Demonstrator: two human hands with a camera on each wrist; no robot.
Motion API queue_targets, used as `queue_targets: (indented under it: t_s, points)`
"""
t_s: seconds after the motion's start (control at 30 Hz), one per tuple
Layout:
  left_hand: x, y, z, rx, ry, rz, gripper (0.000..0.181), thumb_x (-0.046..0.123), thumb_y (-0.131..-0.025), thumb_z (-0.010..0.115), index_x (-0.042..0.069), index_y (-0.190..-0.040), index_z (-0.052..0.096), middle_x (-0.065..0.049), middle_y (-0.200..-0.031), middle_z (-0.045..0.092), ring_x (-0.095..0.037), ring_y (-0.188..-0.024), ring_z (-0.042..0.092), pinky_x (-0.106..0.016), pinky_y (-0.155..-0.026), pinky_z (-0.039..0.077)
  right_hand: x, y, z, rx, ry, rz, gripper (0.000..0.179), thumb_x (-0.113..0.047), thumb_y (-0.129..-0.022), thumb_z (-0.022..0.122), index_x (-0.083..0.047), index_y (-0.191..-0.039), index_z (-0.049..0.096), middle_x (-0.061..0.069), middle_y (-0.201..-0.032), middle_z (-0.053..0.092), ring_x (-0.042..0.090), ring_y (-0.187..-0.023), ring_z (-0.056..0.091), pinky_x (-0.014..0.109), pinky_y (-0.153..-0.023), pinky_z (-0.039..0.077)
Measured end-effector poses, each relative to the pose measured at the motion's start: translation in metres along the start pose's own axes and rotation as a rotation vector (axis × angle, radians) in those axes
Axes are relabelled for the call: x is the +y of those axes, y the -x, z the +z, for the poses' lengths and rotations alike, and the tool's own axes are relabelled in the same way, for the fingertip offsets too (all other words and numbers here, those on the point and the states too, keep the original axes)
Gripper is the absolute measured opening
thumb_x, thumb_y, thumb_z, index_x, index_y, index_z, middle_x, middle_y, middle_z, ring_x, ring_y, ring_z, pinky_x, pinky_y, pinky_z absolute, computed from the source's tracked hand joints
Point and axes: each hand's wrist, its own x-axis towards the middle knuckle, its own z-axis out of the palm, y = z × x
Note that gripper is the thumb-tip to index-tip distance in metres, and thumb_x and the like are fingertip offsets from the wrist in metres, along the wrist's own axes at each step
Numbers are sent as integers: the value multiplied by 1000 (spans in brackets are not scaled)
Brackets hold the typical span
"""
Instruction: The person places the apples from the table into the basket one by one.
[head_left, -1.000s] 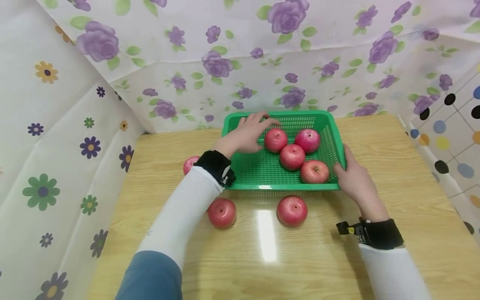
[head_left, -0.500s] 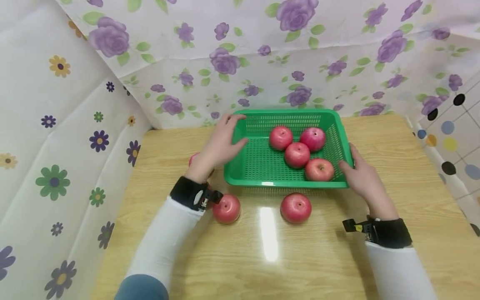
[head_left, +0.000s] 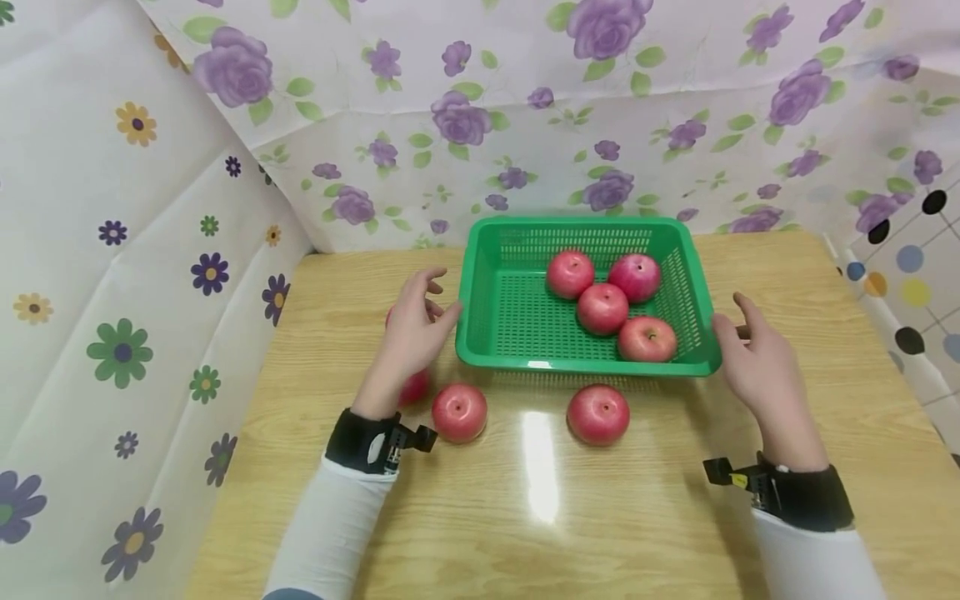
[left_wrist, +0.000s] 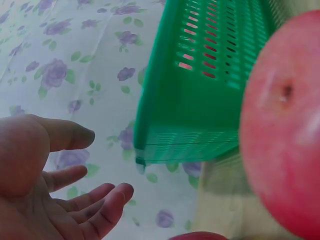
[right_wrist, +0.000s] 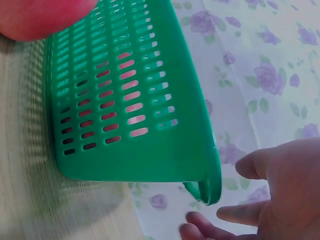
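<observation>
Have basket (head_left: 585, 367) between left hand (head_left: 412, 333) and right hand (head_left: 765, 367), gripping nothing with either, with thumbs and fingers apart. Count four apples (head_left: 603, 309) inside, nearer right hand; see loose apples (head_left: 460, 412) beside left hand.

Basket (head_left: 585, 367): solid green, slot-row pattern. Inside it: 2 o'clock apple (head_left: 635, 279) leans magenta; 4 o'clock apple (head_left: 647, 343) lighter red, yellowish round the stem; 11 o'clock apple (head_left: 571, 275) pinkish red. Outside: 6 o'clock apple (head_left: 597, 415), 7 o'clock apple (head_left: 460, 413), both pinkish red. Tabletop (head_left: 645, 517): yellow-tan wood grain, white glare streak. Rear cloth (head_left: 420, 75) at 12: white, purple roses, green leaves. Side sheet (head_left: 168, 317) at 9: white, daisies in purple, green, yellow. Dotted sheet (head_left: 888, 287) at 3: white, grey grid, black/blue/yellow/orange dots. Left strap (head_left: 356, 440), right strap (head_left: 810, 498): black. Sleeves (head_left: 322, 517): white.
</observation>
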Motion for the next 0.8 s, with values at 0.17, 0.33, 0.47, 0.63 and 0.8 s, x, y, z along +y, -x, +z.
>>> queue_targets:
  t_s: [0.17,0.33,0.47,0.63,0.8]
  points:
    - [-8,3,5,12,61,-69,53,21,-95,64,7,-142,43,-16,-112,58,-24,-83,59,-39,-71,52,-8,15,-1,170,-16,-6,61,-49,-104,31,-13,-152,38,24,-121,57,37,-102,54,53,-75,45]
    - [-15,5,13,20,131,-142,57,23,-96,63,7,-145,38,-15,-105,59,-28,-83,57,-36,-69,50,-22,37,5,314,-16,-17,47,-47,-103,40,-11,-117,66,9,-93,63,24,-77,52,35,-59,41]
    - [-17,6,18,11,146,-177,60,28,-97,61,8,-147,35,-12,-104,58,-25,-78,59,-33,-62,49,-29,53,15,343,13,-90,42,-47,-101,46,-15,-89,70,2,-69,60,22,-56,48,31,-43,35]
    - [-17,4,23,-8,172,-223,62,32,-98,60,9,-148,33,-12,-106,58,-23,-77,61,-32,-61,50,-28,61,27,360,64,-218,34,-40,-100,54,-16,-80,68,2,-58,52,21,-51,44,34,-44,32]
    - [-20,2,28,-32,236,-281,63,35,-98,60,11,-149,32,-12,-105,58,-23,-80,62,-31,-61,52,-28,67,35,307,109,-340,25,-35,-97,60,-18,-82,69,-1,-59,51,18,-53,44,34,-46,35]
